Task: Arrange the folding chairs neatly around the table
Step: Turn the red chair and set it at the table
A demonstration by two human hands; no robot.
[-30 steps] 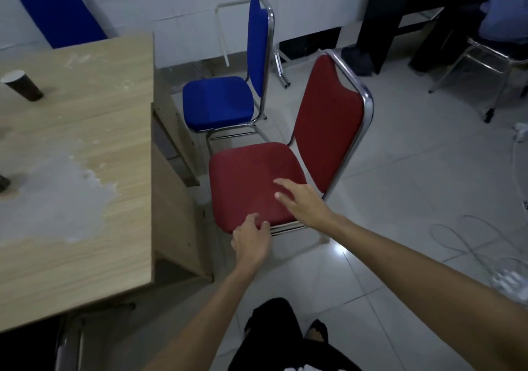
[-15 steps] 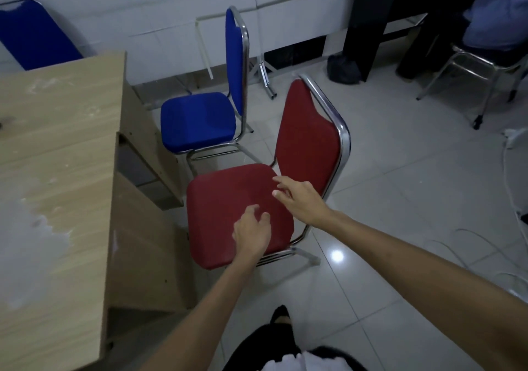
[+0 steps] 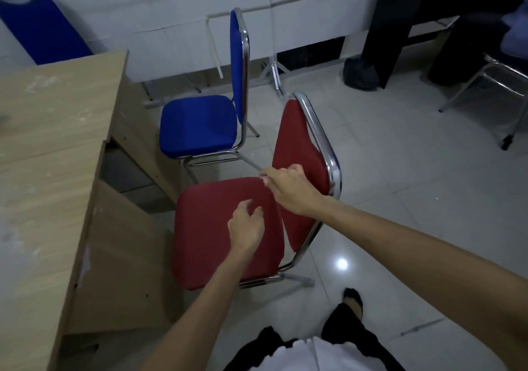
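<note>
Both hands over red chair (image 3: 223, 236) seat beside worktop (image 3: 51, 147): left hand (image 3: 247, 227) loosely curled, empty; right hand (image 3: 288, 190) half-closed at seat's back edge, grip unclear.

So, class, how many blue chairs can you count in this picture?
2: one blue chair stands beside the red chair, facing the table; another blue chair back shows behind the table's far end. Others may be hidden.

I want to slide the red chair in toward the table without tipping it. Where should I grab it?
Probably the red chair is best gripped on the chrome top rail of its backrest, from behind on the side away from the table. The rail is bare, rounded tube, and the seat front already faces the table.
</note>
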